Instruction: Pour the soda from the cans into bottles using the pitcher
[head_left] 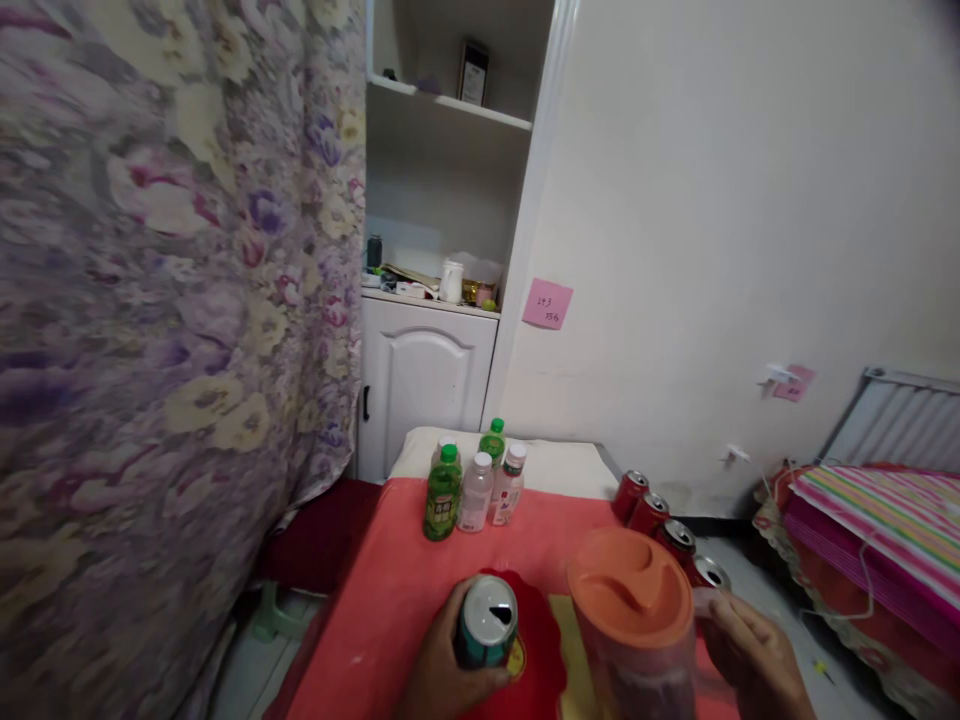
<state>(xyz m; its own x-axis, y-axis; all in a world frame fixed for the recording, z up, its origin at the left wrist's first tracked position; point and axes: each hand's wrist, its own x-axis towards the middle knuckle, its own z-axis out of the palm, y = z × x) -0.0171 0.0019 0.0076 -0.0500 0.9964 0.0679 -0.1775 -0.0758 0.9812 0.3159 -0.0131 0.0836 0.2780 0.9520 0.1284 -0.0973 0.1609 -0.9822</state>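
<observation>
Head view: our left hand (439, 655) is wrapped around an opened teal drink can (487, 635), thumb and fingers pressed to its sides, over a red scalloped tray (547, 680). Our right hand (750, 640) appears curled around the handle of an orange-lidded pitcher (630, 590), though blur hides the exact grip. We cannot tell whether either vessel is raised off the surface (352, 625).

Just beyond our right hand, red cola cans (652, 510) stand in a row along the surface's edge; a swing of the pitcher that way could topple one onto the floor (795, 660). Beyond our left hand, clustered bottles (472, 490) stand well apart, so only a long forward reach would threaten them. Any liquid in the can, which we cannot see, could spill if our wrist tilted; a hard squeeze could dent its wall.
</observation>
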